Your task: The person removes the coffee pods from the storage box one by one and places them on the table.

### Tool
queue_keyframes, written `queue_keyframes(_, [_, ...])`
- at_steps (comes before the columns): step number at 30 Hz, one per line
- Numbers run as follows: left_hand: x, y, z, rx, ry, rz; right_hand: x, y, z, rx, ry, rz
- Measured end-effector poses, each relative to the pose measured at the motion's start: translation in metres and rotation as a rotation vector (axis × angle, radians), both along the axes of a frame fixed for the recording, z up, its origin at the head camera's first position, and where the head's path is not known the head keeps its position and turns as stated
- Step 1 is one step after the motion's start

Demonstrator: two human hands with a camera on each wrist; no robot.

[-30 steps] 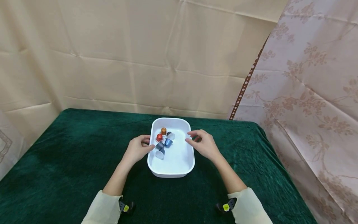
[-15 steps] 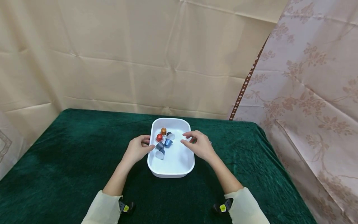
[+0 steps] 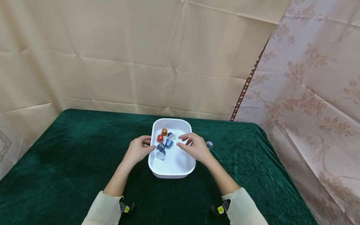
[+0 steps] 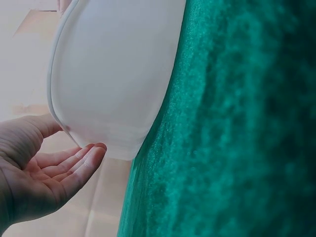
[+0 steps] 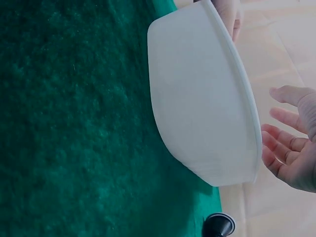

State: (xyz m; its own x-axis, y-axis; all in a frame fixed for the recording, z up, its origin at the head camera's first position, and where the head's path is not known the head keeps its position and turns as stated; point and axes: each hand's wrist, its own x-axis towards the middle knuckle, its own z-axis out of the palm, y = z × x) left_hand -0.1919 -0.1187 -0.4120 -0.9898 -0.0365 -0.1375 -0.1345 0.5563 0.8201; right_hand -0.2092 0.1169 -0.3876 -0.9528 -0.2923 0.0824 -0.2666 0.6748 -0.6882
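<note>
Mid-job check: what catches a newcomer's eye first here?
The white tray stands out on the green cloth, a red capsule and orange capsule bright in its left half. The left hand holds its left rim; the right hand hangs over its right rim. A lone dark capsule lies on the cloth right of the tray.

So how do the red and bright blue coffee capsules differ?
The red coffee capsule stands on its rim; the bright blue coffee capsule is tipped over. The red coffee capsule sits nearer the left hand; the bright blue coffee capsule lies nearer the right hand. Both are inside the white tray, with flared rims.
</note>
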Motion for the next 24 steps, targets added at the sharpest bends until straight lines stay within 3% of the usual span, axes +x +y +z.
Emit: queue_keyframes(24, [-0.001,0.000,0.000,0.013,-0.003,-0.002,0.002,-0.025,-0.011,-0.046,-0.042,0.116])
